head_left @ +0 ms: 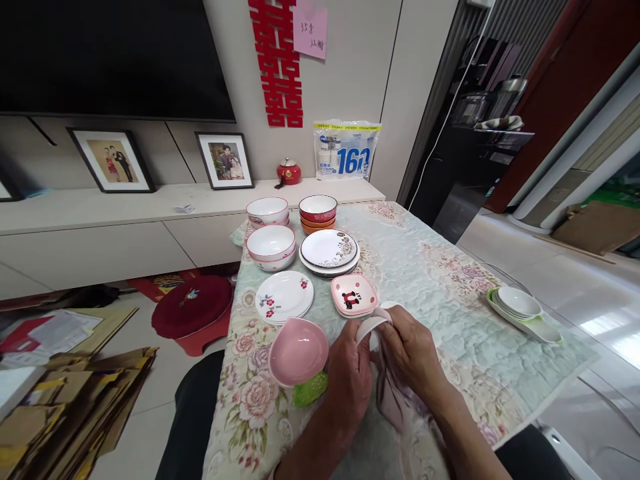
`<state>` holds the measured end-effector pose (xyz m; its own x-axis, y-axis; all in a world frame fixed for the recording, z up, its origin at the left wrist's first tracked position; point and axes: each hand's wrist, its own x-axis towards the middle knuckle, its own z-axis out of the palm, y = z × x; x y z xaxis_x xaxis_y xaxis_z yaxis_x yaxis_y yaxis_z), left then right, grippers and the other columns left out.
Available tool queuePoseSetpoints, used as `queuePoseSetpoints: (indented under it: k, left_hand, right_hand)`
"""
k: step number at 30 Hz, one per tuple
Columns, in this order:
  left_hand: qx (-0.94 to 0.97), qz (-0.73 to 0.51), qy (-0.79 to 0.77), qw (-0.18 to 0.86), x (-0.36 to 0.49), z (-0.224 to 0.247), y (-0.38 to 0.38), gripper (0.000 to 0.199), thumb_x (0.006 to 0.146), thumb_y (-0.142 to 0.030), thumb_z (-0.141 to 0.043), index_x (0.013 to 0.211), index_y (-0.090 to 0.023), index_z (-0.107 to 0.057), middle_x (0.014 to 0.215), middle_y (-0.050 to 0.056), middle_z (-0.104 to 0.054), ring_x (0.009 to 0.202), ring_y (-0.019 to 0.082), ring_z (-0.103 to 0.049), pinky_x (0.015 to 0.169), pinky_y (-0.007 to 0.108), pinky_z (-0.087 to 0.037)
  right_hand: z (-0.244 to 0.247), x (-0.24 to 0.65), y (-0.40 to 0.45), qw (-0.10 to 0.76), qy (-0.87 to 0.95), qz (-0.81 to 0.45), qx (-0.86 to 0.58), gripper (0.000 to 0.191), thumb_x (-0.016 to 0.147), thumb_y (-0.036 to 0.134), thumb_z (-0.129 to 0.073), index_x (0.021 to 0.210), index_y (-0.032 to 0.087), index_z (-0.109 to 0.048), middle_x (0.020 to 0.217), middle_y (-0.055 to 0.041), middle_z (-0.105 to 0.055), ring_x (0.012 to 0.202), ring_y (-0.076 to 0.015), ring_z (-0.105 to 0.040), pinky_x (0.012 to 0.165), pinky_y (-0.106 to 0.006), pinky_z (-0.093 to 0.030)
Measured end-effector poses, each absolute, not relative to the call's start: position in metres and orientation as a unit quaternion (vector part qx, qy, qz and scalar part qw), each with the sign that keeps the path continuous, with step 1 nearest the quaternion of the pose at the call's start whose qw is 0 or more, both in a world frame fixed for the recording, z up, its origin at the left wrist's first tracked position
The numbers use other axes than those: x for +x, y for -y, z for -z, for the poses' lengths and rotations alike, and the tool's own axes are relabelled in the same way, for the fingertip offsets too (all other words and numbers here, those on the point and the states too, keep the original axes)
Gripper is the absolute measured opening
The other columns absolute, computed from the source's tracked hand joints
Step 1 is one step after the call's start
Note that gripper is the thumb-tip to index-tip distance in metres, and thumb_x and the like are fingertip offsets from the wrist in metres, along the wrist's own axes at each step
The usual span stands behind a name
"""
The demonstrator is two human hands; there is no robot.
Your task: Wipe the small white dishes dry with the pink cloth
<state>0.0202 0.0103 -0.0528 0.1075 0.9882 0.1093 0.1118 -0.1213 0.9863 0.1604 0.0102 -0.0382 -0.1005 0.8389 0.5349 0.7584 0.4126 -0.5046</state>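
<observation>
Above the near part of the table, my left hand (350, 363) grips the side of a small white dish (371, 327), seen edge-on. My right hand (413, 343) is closed on a greyish-pink cloth (393, 403) and presses it over the dish's rim. The cloth hangs down below both hands. A pink drop-shaped bowl (299, 352) lies left of my left hand, with a green piece (311, 390) beside it. Just beyond my hands sit square pink-rimmed dishes (354, 295) with a cartoon figure. Part of another white thing (393, 305) shows behind my right fingers.
Flowered white plates (284, 295) and larger patterned plates (329, 248) are stacked ahead. Behind them stand red-rimmed white bowls (271, 241) and red and orange bowls (318, 208). Green and white dishes (523, 310) rest near the right edge of the tablecloth (400, 247).
</observation>
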Motion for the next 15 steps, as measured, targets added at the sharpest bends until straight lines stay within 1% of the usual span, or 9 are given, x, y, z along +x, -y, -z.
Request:
queuePoseSetpoints:
  k: [3,5,6,8,10,12,13,15]
  left_hand:
    - [0.550,-0.521,-0.450,0.473,0.021,0.049,-0.009,0.018,0.093,-0.032,-0.055,0.105,-0.026,-0.066,0.084,0.006,-0.071,0.081,0.026,-0.066,0.073,0.035,-0.048]
    - [0.571,-0.524,-0.442,0.452,0.020,0.046,-0.009,0.019,0.093,-0.028,-0.053,0.107,-0.025,-0.065,0.088,0.007,-0.070,0.087,0.027,-0.065,0.079,0.037,-0.048]
    - [0.591,-0.515,-0.446,0.433,0.018,0.043,-0.010,0.020,0.093,-0.027,-0.051,0.108,-0.024,-0.065,0.090,0.008,-0.070,0.088,0.027,-0.065,0.080,0.037,-0.048]
    - [0.637,-0.488,-0.466,0.373,0.012,0.035,-0.013,0.019,0.093,-0.024,-0.049,0.106,-0.023,-0.063,0.092,0.009,-0.069,0.087,0.027,-0.064,0.078,0.037,-0.048]
    - [0.676,-0.474,-0.494,0.274,0.002,0.025,-0.020,0.014,0.092,-0.024,-0.050,0.099,-0.022,-0.062,0.091,0.010,-0.067,0.083,0.027,-0.062,0.073,0.037,-0.046]
    - [0.692,-0.465,-0.515,0.200,-0.011,0.013,-0.029,0.014,0.092,-0.020,-0.046,0.093,-0.022,-0.060,0.088,0.009,-0.064,0.080,0.025,-0.059,0.071,0.035,-0.044]
    - [0.693,-0.470,-0.518,0.176,-0.017,0.008,-0.035,0.016,0.092,-0.019,-0.044,0.092,-0.022,-0.060,0.087,0.008,-0.063,0.081,0.025,-0.059,0.071,0.035,-0.043]
    - [0.686,-0.485,-0.515,0.169,-0.028,0.001,-0.045,0.017,0.093,-0.017,-0.042,0.090,-0.022,-0.058,0.089,0.008,-0.063,0.085,0.025,-0.059,0.075,0.036,-0.044]
  right_hand:
    - [0.043,0.153,-0.010,0.417,0.705,-0.074,-0.569,0.027,0.103,0.027,-0.045,0.079,0.023,-0.056,0.071,0.0006,-0.058,0.063,-0.0155,-0.057,0.058,-0.026,-0.045]
    - [0.042,0.149,-0.011,0.428,0.694,-0.070,-0.575,0.028,0.103,0.027,-0.046,0.077,0.023,-0.055,0.069,0.0009,-0.057,0.062,-0.0154,-0.057,0.057,-0.026,-0.045]
    - [0.039,0.147,-0.012,0.432,0.695,-0.057,-0.572,0.026,0.102,0.027,-0.046,0.079,0.022,-0.057,0.070,0.0005,-0.058,0.063,-0.0157,-0.058,0.058,-0.026,-0.045]
    - [0.030,0.144,-0.017,0.432,0.714,-0.021,-0.551,0.021,0.102,0.024,-0.046,0.088,0.022,-0.062,0.078,-0.0023,-0.062,0.070,-0.0173,-0.061,0.064,-0.028,-0.048]
    - [0.016,0.139,-0.027,0.424,0.748,0.010,-0.511,0.020,0.102,0.020,-0.045,0.101,0.020,-0.064,0.090,-0.0065,-0.066,0.083,-0.0195,-0.065,0.074,-0.030,-0.050]
    - [0.002,0.130,-0.041,0.414,0.773,0.030,-0.480,0.022,0.103,0.019,-0.043,0.103,0.020,-0.065,0.095,-0.0084,-0.067,0.090,-0.0200,-0.066,0.078,-0.030,-0.052]
    - [-0.005,0.125,-0.049,0.403,0.787,0.035,-0.466,0.023,0.103,0.020,-0.042,0.102,0.020,-0.066,0.095,-0.0088,-0.067,0.091,-0.0206,-0.066,0.078,-0.030,-0.052]
    - [-0.012,0.114,-0.066,0.393,0.796,0.029,-0.460,0.026,0.103,0.022,-0.041,0.098,0.020,-0.066,0.092,-0.0092,-0.066,0.090,-0.0216,-0.065,0.079,-0.031,-0.052]
